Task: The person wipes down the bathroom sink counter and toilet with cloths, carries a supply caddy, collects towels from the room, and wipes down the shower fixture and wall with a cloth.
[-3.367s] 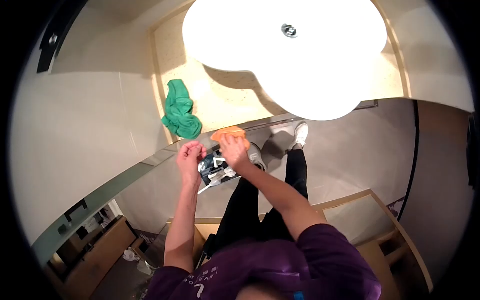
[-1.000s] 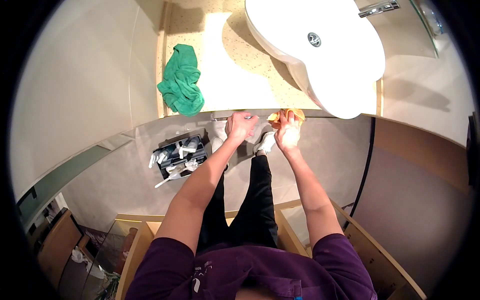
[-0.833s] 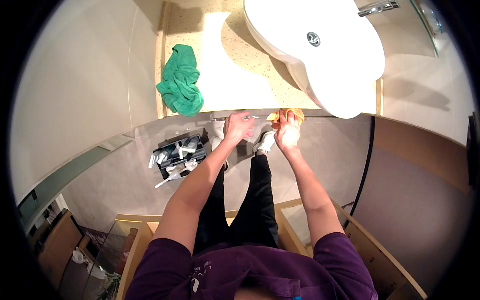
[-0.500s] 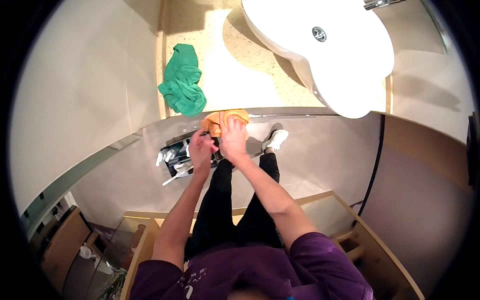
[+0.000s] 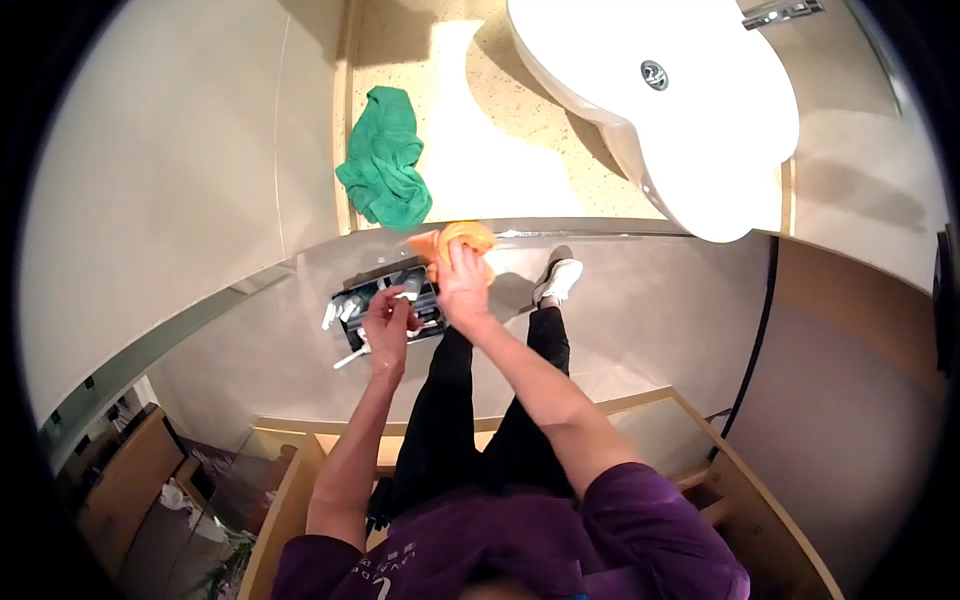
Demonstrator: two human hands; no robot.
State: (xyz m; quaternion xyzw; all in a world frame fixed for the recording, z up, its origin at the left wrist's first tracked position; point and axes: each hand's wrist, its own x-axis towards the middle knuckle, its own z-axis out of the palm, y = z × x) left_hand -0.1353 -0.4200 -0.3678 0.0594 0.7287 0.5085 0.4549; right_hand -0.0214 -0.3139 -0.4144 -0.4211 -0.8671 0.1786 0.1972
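An orange cloth point(image 5: 474, 236) is bunched at the front edge of the counter. My right hand point(image 5: 462, 285) grips it, the fingers laid over its folds. Just to the left, my left hand point(image 5: 388, 320) hovers above a black caddy with loosely curled fingers, thumb and fingertips apart; I see nothing held in it. On the counter's left side lies a crumpled green cloth point(image 5: 386, 160), touched by neither hand.
The black caddy point(image 5: 376, 272) on the floor holds bottles and a white-handled tool point(image 5: 350, 358). A white basin point(image 5: 700, 130) with a chrome faucet point(image 5: 783, 13) sits on the speckled counter point(image 5: 470, 190). Behind me is a wooden-framed unit point(image 5: 740, 480).
My left hand has moved slightly down and away from the orange cloth. My right hand stays on the cloth, which has shifted and refolded a little. The whole view has slid slightly right.
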